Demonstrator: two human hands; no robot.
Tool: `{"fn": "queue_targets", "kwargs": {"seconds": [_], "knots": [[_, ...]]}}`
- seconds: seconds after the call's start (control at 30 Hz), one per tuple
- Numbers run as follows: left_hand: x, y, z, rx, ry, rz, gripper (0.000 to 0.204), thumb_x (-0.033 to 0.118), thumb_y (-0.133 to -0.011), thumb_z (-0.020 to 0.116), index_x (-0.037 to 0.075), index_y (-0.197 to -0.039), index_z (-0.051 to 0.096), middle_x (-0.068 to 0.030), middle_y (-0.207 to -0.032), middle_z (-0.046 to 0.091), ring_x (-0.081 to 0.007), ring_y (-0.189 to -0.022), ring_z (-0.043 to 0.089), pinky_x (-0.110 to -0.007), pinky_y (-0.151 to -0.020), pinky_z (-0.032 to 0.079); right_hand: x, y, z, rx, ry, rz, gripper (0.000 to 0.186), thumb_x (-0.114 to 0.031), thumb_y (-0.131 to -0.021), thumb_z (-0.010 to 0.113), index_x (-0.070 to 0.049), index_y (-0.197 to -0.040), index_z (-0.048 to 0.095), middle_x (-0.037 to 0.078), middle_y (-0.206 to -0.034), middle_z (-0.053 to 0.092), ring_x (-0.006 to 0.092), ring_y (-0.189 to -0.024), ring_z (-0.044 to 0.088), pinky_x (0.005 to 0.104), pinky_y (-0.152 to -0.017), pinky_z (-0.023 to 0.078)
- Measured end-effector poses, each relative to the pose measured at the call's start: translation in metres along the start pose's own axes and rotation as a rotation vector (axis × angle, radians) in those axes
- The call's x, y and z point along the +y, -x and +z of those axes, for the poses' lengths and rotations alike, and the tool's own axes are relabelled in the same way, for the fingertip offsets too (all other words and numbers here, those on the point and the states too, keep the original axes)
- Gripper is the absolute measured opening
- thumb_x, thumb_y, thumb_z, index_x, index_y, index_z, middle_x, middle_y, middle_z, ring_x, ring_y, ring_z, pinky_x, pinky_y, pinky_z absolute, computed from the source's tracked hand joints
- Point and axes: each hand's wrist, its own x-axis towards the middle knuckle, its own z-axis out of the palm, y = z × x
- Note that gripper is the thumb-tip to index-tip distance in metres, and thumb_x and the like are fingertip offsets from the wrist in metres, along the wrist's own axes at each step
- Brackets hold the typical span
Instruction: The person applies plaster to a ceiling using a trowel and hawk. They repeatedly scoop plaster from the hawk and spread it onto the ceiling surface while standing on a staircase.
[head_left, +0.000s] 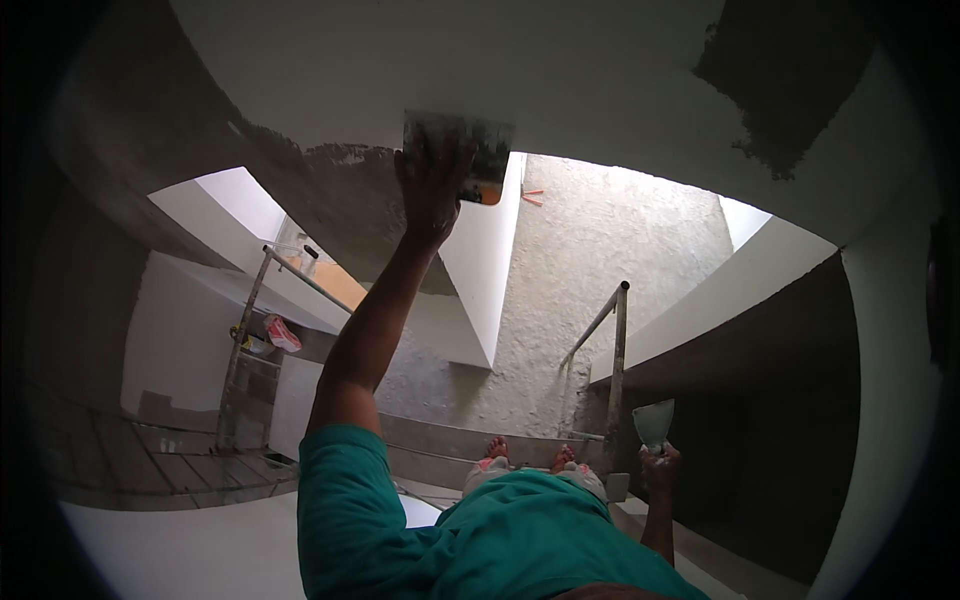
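Left hand [432, 190] presses trowel [470, 150] overhead; right hand [660, 468] apparently grips scraper [654, 422].

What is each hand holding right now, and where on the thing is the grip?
The left hand presses a wide trowel flat to the wall, palm over its back. The right hand holds a small putty knife by its handle, blade up.

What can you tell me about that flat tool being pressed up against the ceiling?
The trowel is a wide, flat rectangular blade, grey and smeared with plaster, with an orange handle showing at its lower right. It lies flat against the ceiling, at the edge where white surface meets darker grey coating. The left hand, arm stretched up, presses on it with spread fingers.
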Motion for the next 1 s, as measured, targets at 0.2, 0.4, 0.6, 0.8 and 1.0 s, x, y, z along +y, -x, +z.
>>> {"fn": "queue_targets", "kwargs": {"seconds": [0.2,0.4,0.6,0.8,1.0], "knots": [[-0.002,0.014,-0.056,-0.006,0.105,-0.008,0.068,0.008,-0.077,0.069,0.026,-0.139,0.047,-0.0007,-0.145,0.045,-0.0361,-0.133,0.040,-0.065,-0.109,0.018,-0.094,0.022,-0.037,-0.204,-0.035,0.040,0.042,-0.024,-0.067,0.078,0.001,-0.095,0.059,0.015,-0.091,0.061,0.0264,-0.081,0.061,0.0403,-0.072,0.050],[-0.025,-0.239,-0.161,0.394,-0.086,0.156,0.077,0.008,-0.074,0.066,0.028,-0.144,0.041,-0.0002,-0.148,0.042,-0.0343,-0.133,0.039,-0.065,-0.103,0.028,-0.069,0.032,-0.010,0.170,-0.065,-0.153,0.044,-0.028,-0.060,0.082,-0.001,-0.088,0.062,0.013,-0.084,0.061,0.0256,-0.080,0.060,0.0428,-0.073,0.049],[-0.039,-0.424,-0.241,0.483,-0.204,0.114,0.068,0.006,-0.082,0.049,0.026,-0.146,0.039,-0.0069,-0.149,0.042,-0.0345,-0.131,0.044,-0.064,-0.109,0.023,-0.052,0.018,0.004,-0.066,-0.141,-0.093,0.048,-0.027,-0.061,0.082,0.001,-0.094,0.061,0.016,-0.093,0.061,0.0250,-0.086,0.061,0.0411,-0.075,0.050],[-0.029,-0.456,-0.227,0.285,-0.189,0.066,0.067,0.006,-0.084,0.046,0.028,-0.146,0.037,-0.0022,-0.148,0.042,-0.0242,-0.139,0.034,-0.065,-0.111,0.021,-0.039,0.029,-0.008,0.007,-0.098,-0.039,0.043,-0.027,-0.062,0.081,0.001,-0.090,0.063,0.018,-0.091,0.063,0.0321,-0.088,0.061,0.0441,-0.077,0.049],[0.001,-0.349,-0.171,0.125,-0.106,0.119,0.068,0.004,-0.085,0.048,0.023,-0.148,0.034,-0.0081,-0.151,0.038,-0.0298,-0.137,0.038,-0.064,-0.111,0.021,-0.029,0.028,-0.021,-0.046,-0.006,0.047,0.041,-0.026,-0.064,0.079,0.003,-0.089,0.063,0.020,-0.088,0.062,0.0336,-0.086,0.061,0.0439,-0.077,0.049]]}}
